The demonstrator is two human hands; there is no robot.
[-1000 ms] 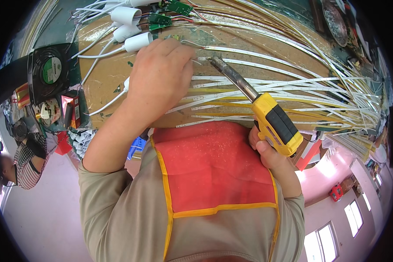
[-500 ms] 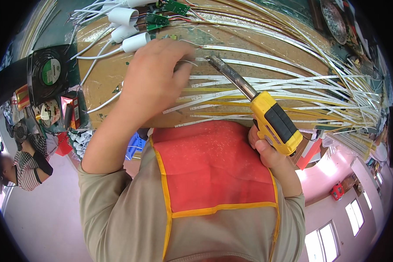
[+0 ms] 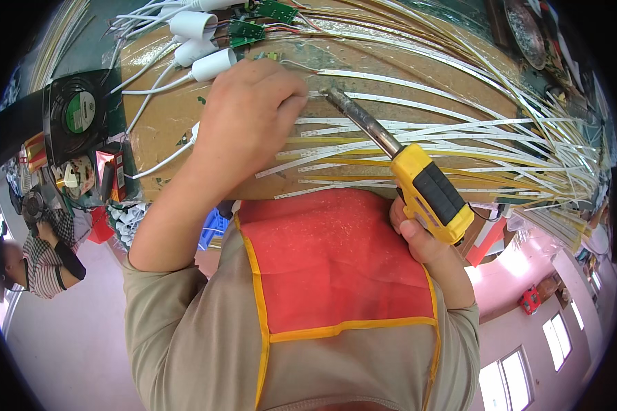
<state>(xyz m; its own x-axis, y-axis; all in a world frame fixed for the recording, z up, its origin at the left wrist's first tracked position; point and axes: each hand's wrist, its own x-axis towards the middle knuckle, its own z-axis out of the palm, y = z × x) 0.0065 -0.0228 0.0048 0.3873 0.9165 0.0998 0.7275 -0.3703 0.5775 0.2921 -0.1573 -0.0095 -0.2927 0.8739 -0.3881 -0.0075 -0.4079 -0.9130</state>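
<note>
My left hand (image 3: 247, 120) rests on the brown cardboard board (image 3: 161, 120), its fingertips pinched on the end of a white LED strip (image 3: 391, 82). My right hand (image 3: 421, 240) grips the yellow and black handle of a soldering iron (image 3: 428, 188). The iron's dark metal tip (image 3: 336, 99) sits right beside my left fingertips, at the strip's end. Many more white and yellow strips (image 3: 418, 147) lie side by side across the board under the iron.
White tube-shaped parts with wires (image 3: 202, 44) and small green circuit boards (image 3: 247, 29) lie at the board's far end. A black fan (image 3: 79, 113) stands to the left. Strips bunch up at the right (image 3: 562, 151). Another person (image 3: 31, 257) sits at lower left.
My left hand has slid toward the iron's tip and closed its fingertips on the strip's end. The soldering iron has barely moved.
</note>
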